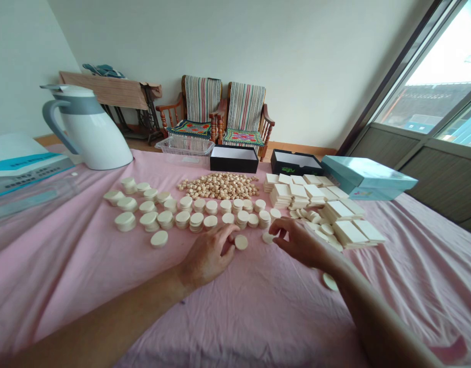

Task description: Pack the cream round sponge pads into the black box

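My left hand [209, 253] is low over the pink cloth, its thumb and fingers curled against the left edge of a pale round wooden disc [241, 242]. To the right, my right hand [298, 239] pinches another pale round disc [268, 237] at its right edge, close to the cloth. Just beyond both hands stand rows of short disc stacks [182, 219]. One low disc stack [159, 238] sits nearer, left of my left hand. A loose disc [329, 281] lies partly behind my right forearm.
Small wooden pieces [222, 186] form a heap behind the stacks. Square pale tiles [350, 232] are piled at right. Along the back are a clear plastic tray [186, 148], black boxes [234, 159] and a light-blue box [367, 176]. A white jug [93, 130] stands left.
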Demonstrator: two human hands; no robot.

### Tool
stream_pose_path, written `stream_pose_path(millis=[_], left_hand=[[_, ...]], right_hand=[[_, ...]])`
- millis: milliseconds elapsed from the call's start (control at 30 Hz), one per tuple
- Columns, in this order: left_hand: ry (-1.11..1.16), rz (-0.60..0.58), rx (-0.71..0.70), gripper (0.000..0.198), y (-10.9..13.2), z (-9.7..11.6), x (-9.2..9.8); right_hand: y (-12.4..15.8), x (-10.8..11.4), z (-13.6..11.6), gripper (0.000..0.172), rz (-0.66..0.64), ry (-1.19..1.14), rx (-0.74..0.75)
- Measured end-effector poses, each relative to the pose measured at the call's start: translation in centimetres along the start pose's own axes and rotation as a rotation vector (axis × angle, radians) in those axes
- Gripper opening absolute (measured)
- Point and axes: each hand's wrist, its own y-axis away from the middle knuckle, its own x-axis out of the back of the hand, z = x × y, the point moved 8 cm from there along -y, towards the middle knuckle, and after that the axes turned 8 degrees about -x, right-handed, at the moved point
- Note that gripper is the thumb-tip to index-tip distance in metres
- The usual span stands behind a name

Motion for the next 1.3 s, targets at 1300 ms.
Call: stream_pose_path(millis=[1300], left_hand=[[0.085, 0.004, 0.008, 0.041, 0.0, 0.1, 0.2]], right_hand=[[0.2, -0.9, -7.5, 0.028, 0.145, -0.152, 0.256]])
